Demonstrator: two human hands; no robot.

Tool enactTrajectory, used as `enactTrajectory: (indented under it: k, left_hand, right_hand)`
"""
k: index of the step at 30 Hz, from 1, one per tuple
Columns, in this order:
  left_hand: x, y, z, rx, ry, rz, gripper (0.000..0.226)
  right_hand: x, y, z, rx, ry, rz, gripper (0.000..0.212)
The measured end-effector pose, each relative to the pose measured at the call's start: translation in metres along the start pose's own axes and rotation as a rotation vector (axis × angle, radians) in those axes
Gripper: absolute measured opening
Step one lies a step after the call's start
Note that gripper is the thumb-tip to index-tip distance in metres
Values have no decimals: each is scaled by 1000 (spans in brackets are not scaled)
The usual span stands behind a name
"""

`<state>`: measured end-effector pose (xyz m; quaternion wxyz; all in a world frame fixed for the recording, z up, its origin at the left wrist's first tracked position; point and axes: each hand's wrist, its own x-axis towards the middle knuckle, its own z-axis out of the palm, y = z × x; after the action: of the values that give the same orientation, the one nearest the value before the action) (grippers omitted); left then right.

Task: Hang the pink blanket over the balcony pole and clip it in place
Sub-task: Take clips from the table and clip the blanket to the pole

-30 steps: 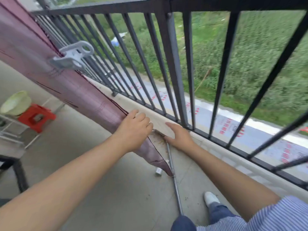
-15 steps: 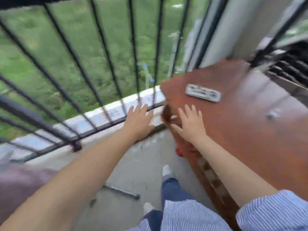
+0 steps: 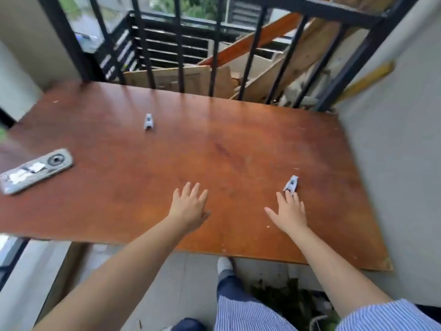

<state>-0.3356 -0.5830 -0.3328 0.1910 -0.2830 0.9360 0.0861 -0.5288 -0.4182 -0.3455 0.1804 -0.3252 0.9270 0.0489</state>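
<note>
Looking down, I see both hands spread flat and empty over the reddish-brown wooden table [image 3: 214, 149]. My right hand [image 3: 290, 212] has its fingertips touching a small grey plastic clothes clip [image 3: 291, 183]. My left hand [image 3: 189, 209] holds nothing. A second grey clip [image 3: 148, 121] lies well beyond it, a flat grey metal plate [image 3: 35, 170] far to its left. I cannot see the pink blanket.

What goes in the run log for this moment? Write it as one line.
phase: fetching clip | right hand: open, fingertips at near clip | left hand: open, empty | far clip: untouched | blanket: out of view
</note>
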Motion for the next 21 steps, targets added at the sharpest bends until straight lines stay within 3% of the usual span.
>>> enactTrajectory:
  k: [5,10,15,21]
  left_hand:
    - [60,50,-8,64,-66,37,61]
    - [99,44,-23,104,-89,-37,60]
    - [124,5,-36,29,-53,-180,60]
    - [155,-66,-54,-127,4,-381,54]
  right_hand:
    - [54,48,2,166,-22,163,59]
    - [104,43,-5,361,29,226,59]
    - [133,21,-11,414,62,-7,33]
    - [152,-41,-26,590,185,-165,29]
